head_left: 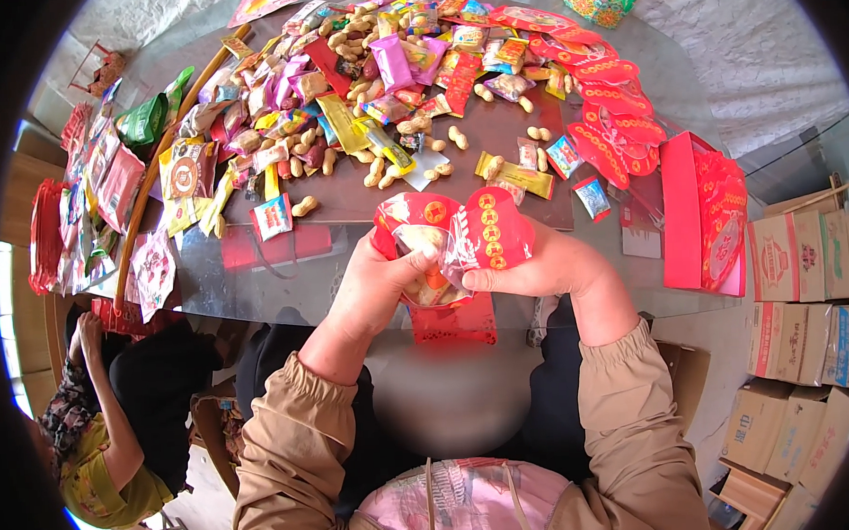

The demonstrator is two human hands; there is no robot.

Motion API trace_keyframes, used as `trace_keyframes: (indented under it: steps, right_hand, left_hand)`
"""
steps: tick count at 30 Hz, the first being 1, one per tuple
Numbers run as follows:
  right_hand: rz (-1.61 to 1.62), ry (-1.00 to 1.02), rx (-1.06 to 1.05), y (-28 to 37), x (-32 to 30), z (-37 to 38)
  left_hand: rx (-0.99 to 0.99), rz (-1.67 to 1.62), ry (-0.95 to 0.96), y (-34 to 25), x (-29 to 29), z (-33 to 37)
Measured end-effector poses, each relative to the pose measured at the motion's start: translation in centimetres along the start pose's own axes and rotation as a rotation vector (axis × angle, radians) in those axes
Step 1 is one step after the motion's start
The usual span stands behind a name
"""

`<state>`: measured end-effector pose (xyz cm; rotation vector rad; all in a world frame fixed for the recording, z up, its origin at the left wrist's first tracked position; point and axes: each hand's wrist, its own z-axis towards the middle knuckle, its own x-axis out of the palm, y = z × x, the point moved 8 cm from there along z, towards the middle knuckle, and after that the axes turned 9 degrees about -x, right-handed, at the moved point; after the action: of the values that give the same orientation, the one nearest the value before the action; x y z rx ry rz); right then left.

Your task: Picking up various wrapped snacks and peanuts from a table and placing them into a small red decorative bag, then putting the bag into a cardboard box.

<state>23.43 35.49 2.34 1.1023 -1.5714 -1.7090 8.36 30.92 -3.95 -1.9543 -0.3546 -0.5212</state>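
In front of me, over the table's near edge, I hold a red gift bag [492, 226] with gold coin prints and a clear front. Its top is spread apart, and wrapped snacks show inside. My left hand [366, 279] grips the bag's left side with the thumb on its front. On the other side, my right hand [555, 264] is closed round the edge, thumb pressed to the clear film. Beyond the bag lie loose peanuts [375, 172], a yellow stick packet [515, 174] and blue-white candy packets [592, 199].
A big heap of wrapped candies [392, 63] covers the table's far side. Flat red bags [617, 114] fan out at the right, beside a red box [688, 216]. A wooden stick [155, 163] lies at the left. Cartons [784, 259] are stacked right; a person [110, 449] sits left.
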Motion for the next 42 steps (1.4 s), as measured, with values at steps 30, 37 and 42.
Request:
trace_keyframes:
  steps: [30, 37, 42]
  right_hand:
    - [-0.054, -0.176, -0.129, 1.6, -2.9, -0.2]
    - [-0.013, -0.119, -0.117, 1.6, -1.5, 0.1]
    - [-0.064, -0.099, -0.167, 1.6, -1.1, 0.7]
  left_hand:
    - [-0.030, -0.149, -0.059, -0.1, -0.6, 0.1]
    - [-0.062, -0.050, -0.027, 0.1, -0.5, 0.2]
    - [-0.090, -0.014, -0.038, 0.0, -1.1, 0.1]
